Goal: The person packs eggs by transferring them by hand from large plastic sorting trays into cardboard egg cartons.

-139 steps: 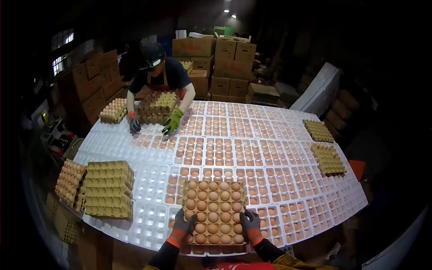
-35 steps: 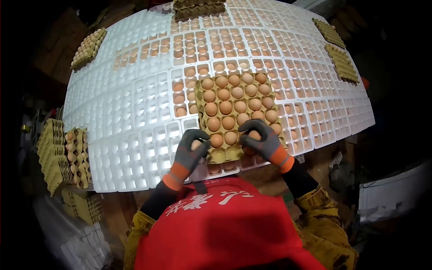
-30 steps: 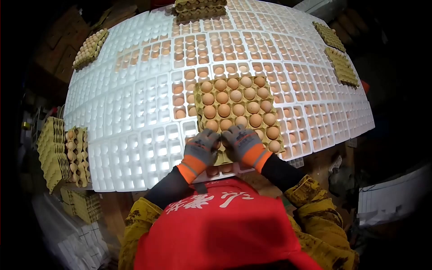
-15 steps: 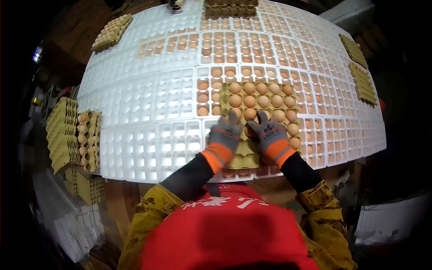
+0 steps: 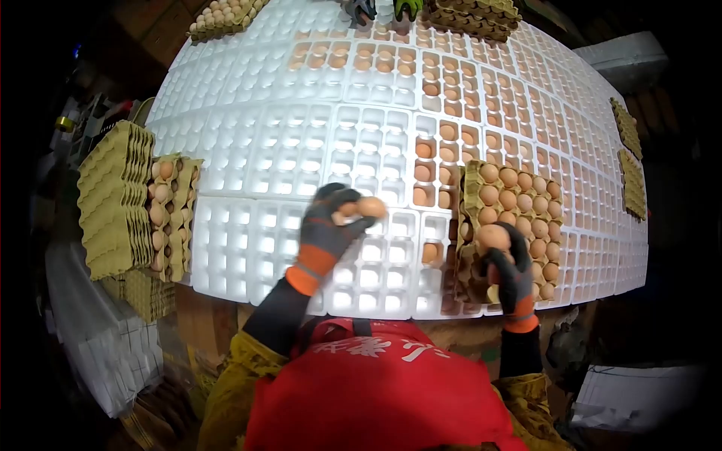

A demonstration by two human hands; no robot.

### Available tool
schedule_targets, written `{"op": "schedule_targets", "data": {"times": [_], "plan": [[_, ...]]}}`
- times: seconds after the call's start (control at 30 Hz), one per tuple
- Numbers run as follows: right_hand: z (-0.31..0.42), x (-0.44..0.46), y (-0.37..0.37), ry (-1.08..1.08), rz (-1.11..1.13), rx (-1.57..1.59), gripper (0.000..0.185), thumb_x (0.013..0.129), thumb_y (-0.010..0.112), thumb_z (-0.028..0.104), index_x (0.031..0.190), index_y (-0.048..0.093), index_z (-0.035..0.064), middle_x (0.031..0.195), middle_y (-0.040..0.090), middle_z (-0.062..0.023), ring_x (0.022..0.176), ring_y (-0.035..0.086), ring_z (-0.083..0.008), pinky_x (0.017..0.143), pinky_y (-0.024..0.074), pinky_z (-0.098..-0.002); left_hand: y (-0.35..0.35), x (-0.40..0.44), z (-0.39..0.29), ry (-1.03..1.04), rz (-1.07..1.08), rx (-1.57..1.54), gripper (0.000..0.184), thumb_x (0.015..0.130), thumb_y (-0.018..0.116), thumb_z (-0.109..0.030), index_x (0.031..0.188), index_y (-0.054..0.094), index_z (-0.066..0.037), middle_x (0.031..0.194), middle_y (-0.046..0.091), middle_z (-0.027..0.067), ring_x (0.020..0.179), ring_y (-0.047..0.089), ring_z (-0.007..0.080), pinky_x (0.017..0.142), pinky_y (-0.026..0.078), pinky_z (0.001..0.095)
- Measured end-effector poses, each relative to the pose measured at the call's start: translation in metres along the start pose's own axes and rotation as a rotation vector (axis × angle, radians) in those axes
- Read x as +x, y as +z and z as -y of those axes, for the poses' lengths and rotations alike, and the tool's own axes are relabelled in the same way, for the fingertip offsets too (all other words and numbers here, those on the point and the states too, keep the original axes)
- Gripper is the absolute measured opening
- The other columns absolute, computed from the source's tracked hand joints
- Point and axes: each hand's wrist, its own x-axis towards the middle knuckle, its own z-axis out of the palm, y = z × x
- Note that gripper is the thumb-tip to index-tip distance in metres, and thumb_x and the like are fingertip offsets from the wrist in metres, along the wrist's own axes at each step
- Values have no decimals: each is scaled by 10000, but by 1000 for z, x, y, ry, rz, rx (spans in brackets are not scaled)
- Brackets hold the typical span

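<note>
- The left hand (image 5: 323, 229) is now well apart from the right hand (image 5: 516, 276); half a second ago both were close together over the cardboard egg tray (image 5: 471, 184).
- It is curled around eggs (image 5: 371, 207), at least two showing, and is above the bare cells of a white tray (image 5: 382, 263) to the left of the cardboard one.
- The right hand grasps an egg (image 5: 494, 237) between thumb and fingers, over the near part of the cardboard egg tray, whose near left cells now show bare; its other visible eggs sit in rows beyond and to the right.
- The view has turned leftward, so the cardboard egg tray appears farther right.
- At the far side, a co-worker's grey glove (image 5: 361, 10) and green glove (image 5: 408, 7) both show; earlier only a dark glove was partly visible.
</note>
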Motion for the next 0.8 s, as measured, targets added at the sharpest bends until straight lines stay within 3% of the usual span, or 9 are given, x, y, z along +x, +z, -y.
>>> {"op": "schedule_targets", "data": {"times": [0.03, 0.1, 0.17, 0.37, 0.5, 0.57, 0.67, 0.73, 0.8], "plan": [[2, 1, 37, 8, 54, -75, 463, 890, 695, 158, 1317, 561, 39, 1126, 639, -53, 827, 650, -158, 719, 542, -314, -26, -1, 28, -67, -56, 58, 424, 694, 876, -140, 1055, 691, -18, 1117, 623, 123, 1002, 632, 282, 876, 531, 383], [-25, 18, 105, -93, 152, -212, 525, 804, 816, 141, 1274, 602, 46, 1184, 639, -81, 1023, 638, -201, 862, 544, -337, -68, 0, 68, -90, -106, 253, 431, 697, 872, -124, 1080, 692, -41, 1158, 610, 121, 1019, 635, 285, 879, 535, 371], [-24, 44, 170, -382, 225, -536, 510, 788, 822, 221, 1246, 627, 111, 1163, 629, -108, 1034, 651, -277, 885, 544, -381, -87, 10, 87, -99, -128, 322, 435, 698, 870, -116, 1094, 694, -74, 1207, 588, 108, 1036, 636, 283, 884, 538, 374], [-43, 111, 273, -272, 109, -1162, 413, 813, 739, 293, 1199, 637, 188, 1327, 541, -130, 1018, 655, -323, 831, 549, -449, -61, 51, 122, 52, 113, 693, 432, 787, 789, -269, 1174, 636, -154, 1337, 512, 122, 1061, 628, 330, 819, 564, 429], [-33, 108, 262, -132, 41, -736, 445, 882, 694, 260, 1320, 624, 224, 1401, 523, -138, 1104, 650, -318, 898, 546, -419, -75, 54, 117, 115, 263, 772, 331, 879, 689, -224, 1201, 629, -176, 1337, 513, 117, 1028, 629, 306, 800, 580, 414], [-72, 117, 235, -296, 51, -801, 464, 916, 672, 245, 1375, 608, 236, 1472, 500, -152, 1129, 652, -314, 934, 539, -385, -89, 52, 141, 129, 292, 728, 338, 885, 674, -206, 1220, 636, -187, 1322, 540, 116, 1025, 629, 310, 802, 578, 417], [-82, 120, 213, -25, 95, -275, 425, 948, 654, 173, 1370, 611, 155, 1307, 626, -93, 870, 666, -159, 750, 552, -290, -106, 49, 157, 215, 171, 374, 517, 872, 683, -100, 1373, 576, -162, 1353, 573, 139, 1159, 607, 321, 943, 529, 388], [-79, 122, 205, -38, -66, -4, 366, 979, 617, 98, 1344, 610, 69, 1110, 666, -19, 670, 549, -48, 608, 500, -220, -124, 50, 151, 89, 47, 38, 622, 861, 694, -39, 1450, 496, -75, 1378, 574, 146, 1230, 568, 306, 1037, 450, 350], [-90, 120, 199, -266, -200, -52, 339, 984, 603, 98, 1322, 614, 79, 1156, 641, -64, 891, 607, -127, 772, 518, -272, -128, 46, 182, 132, -123, -16, 483, 906, 646, -68, 1380, 557, -51, 1349, 595, 129, 1273, 543, 266, 1080, 404, 367]]}}
